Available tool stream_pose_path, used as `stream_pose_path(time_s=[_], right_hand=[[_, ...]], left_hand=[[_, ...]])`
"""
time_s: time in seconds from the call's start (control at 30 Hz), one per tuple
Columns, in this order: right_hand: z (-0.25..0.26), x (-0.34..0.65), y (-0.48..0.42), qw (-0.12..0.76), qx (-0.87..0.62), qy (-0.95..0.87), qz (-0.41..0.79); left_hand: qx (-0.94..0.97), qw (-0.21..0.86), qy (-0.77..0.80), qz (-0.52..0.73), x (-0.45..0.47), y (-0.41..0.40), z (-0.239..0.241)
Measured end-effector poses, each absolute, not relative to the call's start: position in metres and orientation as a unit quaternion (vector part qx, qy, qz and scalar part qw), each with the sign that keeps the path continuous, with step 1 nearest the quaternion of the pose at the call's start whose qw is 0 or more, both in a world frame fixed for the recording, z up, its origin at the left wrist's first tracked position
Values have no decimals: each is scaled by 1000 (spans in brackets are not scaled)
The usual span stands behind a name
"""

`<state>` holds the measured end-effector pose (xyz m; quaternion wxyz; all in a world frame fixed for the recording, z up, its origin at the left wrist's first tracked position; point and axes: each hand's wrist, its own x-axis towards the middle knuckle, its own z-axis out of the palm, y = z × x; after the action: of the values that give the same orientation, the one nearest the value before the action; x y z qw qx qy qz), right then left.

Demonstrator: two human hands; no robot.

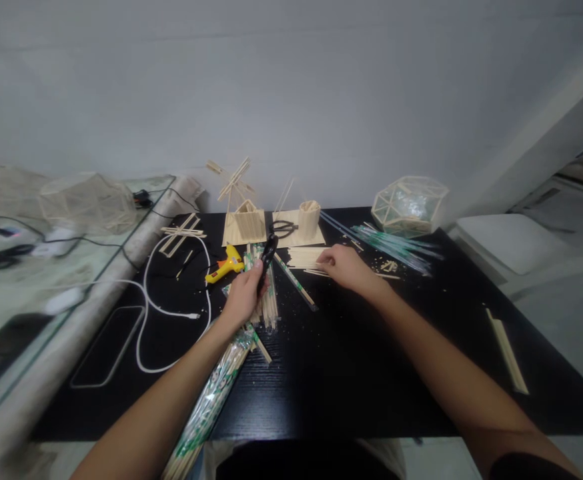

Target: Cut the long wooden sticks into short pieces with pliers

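Observation:
My left hand [244, 293] is closed round a black pliers-like tool [269, 252]; its jaws are too blurred to make out. Under that hand lie wooden chopsticks [270, 310] in clear and green wrappers. My right hand [344, 265] is pinched at the right end of a flat row of bare sticks [301, 257], and its fingertips touch them. A single wrapped pair of chopsticks [295, 281] lies slantwise between my hands. Left of my left hand rests a yellow glue gun [226, 265].
Behind stand a stick-built windmill model [249, 223] and a round stick cup [309, 220] on wooden bases, with black scissors [284, 229] between. A stick-frame polyhedron [409, 203] stands at the back right, by empty wrappers [396, 247]. A white cable [144, 300] loops at left.

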<state>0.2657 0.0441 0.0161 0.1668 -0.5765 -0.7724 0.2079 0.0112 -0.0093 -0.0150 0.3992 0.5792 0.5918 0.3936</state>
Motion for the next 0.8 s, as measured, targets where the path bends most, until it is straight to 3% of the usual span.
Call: stream_pose_path(time_s=[0.2, 0.8], right_hand=[[-7, 258, 48, 67, -595, -788, 145], [-4, 261, 48, 24, -594, -795, 123]], left_hand=[[599, 387, 585, 387, 10, -10, -16], [607, 378, 579, 393, 10, -10, -20]])
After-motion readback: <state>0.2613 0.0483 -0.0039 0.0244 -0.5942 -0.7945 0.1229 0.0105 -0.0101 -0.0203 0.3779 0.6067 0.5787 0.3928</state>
